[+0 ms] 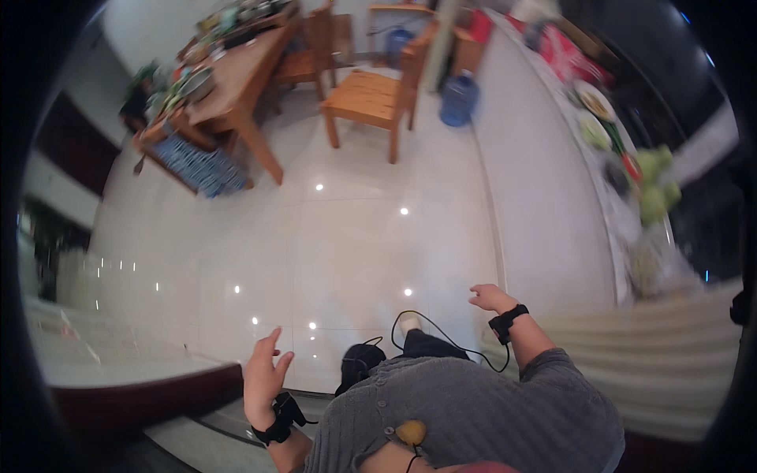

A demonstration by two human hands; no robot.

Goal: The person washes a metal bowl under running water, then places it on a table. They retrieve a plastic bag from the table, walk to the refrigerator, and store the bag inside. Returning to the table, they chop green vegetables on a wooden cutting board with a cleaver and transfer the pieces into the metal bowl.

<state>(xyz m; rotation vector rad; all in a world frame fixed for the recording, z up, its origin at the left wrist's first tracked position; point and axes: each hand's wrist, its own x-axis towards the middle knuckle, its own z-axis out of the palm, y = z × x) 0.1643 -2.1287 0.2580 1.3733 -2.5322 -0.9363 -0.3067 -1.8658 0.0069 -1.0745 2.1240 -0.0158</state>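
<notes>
My left hand (263,372) is held out above the floor at the lower left, its fingers apart and nothing in it. Farther right, my right hand (494,297) hangs loosely, also with nothing visible in it, near the foot of the white wall (544,177). Each wrist bears a black strap with a small device; the right strap (507,324) trails a black cable (437,324). Below me, one light-coloured shoe (410,322) stands on the glossy tiled floor (355,248).
Ahead stand a wooden chair (366,97) and a wooden table (248,77) crowded with food and a metal pot (197,84). A blue water jug (459,99) stands by the wall. Vegetables and plates (594,100) line the ledge at right. A dark red edge (154,384) runs at lower left.
</notes>
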